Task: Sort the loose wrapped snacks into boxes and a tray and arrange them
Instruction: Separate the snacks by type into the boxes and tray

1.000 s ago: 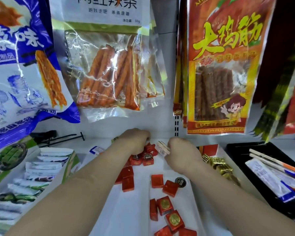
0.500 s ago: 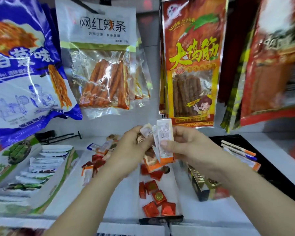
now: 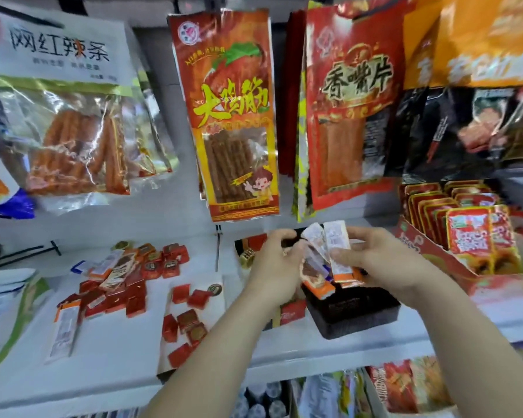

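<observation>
Two bare hands meet at centre right of the frame, above a black tray (image 3: 357, 318) that sits on a white store shelf (image 3: 118, 357). The left hand (image 3: 277, 267) and the right hand (image 3: 384, 263) each keep a closed grip on a bunch of stick packets (image 3: 337, 248), white with orange lower ends. The packets stand nearly upright, long axis top to bottom, white ends up and fanned slightly. Their print is too small to read.

Behind them, hanging bags carry legible names. A clear bag (image 3: 64, 116) at upper left reads "网红辣条", an orange bag (image 3: 233, 116) at centre reads "大鸡筋", and a red bag (image 3: 354, 116) to its right reads "香嘴片".

Left of centre, red square snacks (image 3: 133, 294) lie heaped on the shelf. A lone packet (image 3: 63, 330) lies flat at lower left, its long axis near vertical in the frame. At the right edge, a red display box (image 3: 429, 254) holds upright red packs.
</observation>
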The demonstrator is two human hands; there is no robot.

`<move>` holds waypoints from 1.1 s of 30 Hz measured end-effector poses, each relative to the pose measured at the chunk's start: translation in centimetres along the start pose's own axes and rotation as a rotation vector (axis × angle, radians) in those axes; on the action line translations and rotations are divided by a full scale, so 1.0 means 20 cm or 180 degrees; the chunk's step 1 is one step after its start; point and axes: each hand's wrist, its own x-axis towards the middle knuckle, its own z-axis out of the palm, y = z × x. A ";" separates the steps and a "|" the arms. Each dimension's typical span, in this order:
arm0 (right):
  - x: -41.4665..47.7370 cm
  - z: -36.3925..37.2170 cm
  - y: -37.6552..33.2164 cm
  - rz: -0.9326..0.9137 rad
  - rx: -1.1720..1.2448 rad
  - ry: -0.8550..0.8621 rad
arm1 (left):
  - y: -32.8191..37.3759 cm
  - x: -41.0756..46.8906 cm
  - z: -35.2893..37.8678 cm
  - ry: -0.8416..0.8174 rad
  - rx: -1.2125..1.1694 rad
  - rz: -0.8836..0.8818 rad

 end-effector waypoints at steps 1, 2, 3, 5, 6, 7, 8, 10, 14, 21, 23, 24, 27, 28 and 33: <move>0.02 -0.03 0.03 -0.0030 -0.0145 0.0259 | 0.00 0.01 0.02 -0.0117 0.0024 0.0001; 0.03 -0.05 0.05 -0.0085 -0.0367 0.0486 | 0.00 0.01 0.04 -0.0247 0.0145 0.0035; 0.05 -0.07 0.07 -0.0123 -0.0593 0.0623 | -0.01 0.02 0.06 -0.0373 0.0403 0.0089; 0.07 -0.09 0.10 -0.0134 -0.0856 0.0697 | -0.01 0.02 0.09 -0.0601 0.1066 0.0225; 0.08 -0.09 0.12 -0.0134 -0.0900 0.0693 | -0.01 0.03 0.11 -0.0637 0.1320 0.0283; 0.09 -0.10 0.13 -0.0144 -0.0959 0.0680 | -0.01 0.03 0.12 -0.0632 0.1462 0.0310; 0.10 -0.10 0.14 -0.0172 -0.1047 0.0643 | -0.01 0.03 0.13 -0.0607 0.1587 0.0319; 0.11 -0.09 0.16 -0.0214 -0.1237 0.0517 | -0.02 0.03 0.15 -0.0552 0.1869 0.0396; 0.13 -0.06 0.19 -0.0165 -0.1329 0.0129 | -0.05 0.04 0.17 -0.0297 0.2098 0.0743; 0.11 -0.09 0.18 0.0047 -0.2331 0.0081 | -0.08 0.02 0.18 -0.0112 0.2417 0.1064; 0.11 -0.10 0.18 0.0137 -0.2368 0.0079 | -0.09 0.01 0.18 -0.0142 0.2603 0.1146; 0.10 -0.10 0.18 0.0145 -0.2333 0.0087 | -0.09 0.01 0.18 -0.0140 0.2653 0.1195; 0.09 -0.11 0.16 0.0071 -0.2174 0.0116 | -0.09 0.00 0.16 -0.0105 0.2615 0.1325; 0.08 -0.10 0.15 0.0051 -0.2172 0.0090 | -0.09 -0.01 0.16 -0.0120 0.2623 0.1341; 0.08 -0.07 0.19 0.0202 -0.2315 0.0038 | -0.10 -0.06 0.18 -0.0791 0.3259 0.1172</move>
